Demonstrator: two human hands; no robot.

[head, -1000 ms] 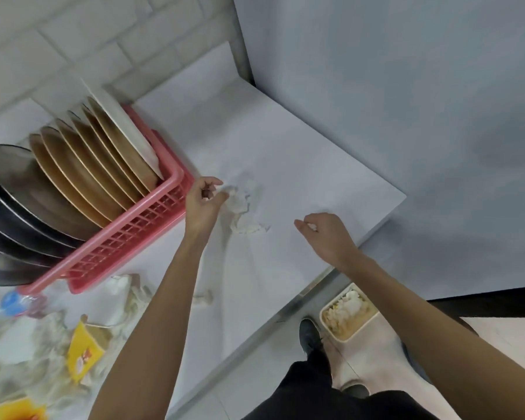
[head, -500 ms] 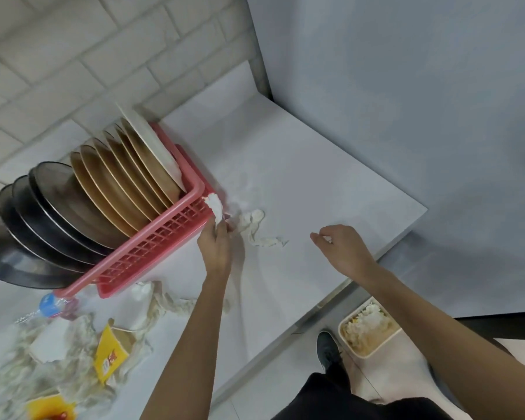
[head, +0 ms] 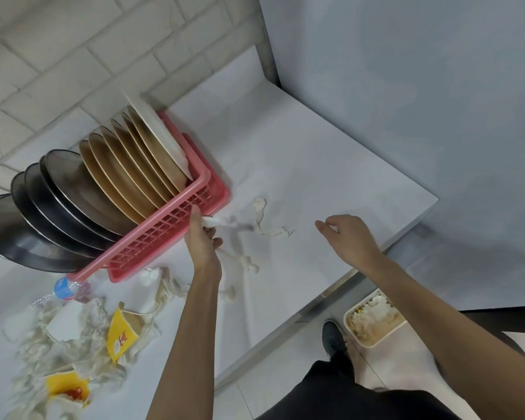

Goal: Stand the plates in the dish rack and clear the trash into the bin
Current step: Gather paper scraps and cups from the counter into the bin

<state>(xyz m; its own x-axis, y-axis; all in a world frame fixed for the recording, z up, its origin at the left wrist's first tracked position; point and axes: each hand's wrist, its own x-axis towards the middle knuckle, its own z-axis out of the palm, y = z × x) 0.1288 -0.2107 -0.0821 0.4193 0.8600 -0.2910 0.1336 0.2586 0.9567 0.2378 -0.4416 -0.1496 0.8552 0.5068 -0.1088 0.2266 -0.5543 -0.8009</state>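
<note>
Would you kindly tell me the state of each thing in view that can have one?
Left hand: grips a crumpled tissue.
Right hand: fingers curled, seemingly pinching a small white scrap.
Plates: standing on edge in the pink dish rack.
Water bottle: capped, lying on its side.
Yellow carton: open, lying on the table.
Bin: open, partly filled.
Tissue strips: loose on the table.

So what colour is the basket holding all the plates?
Pinkish red: the dish rack, seen best in the head view.
</note>
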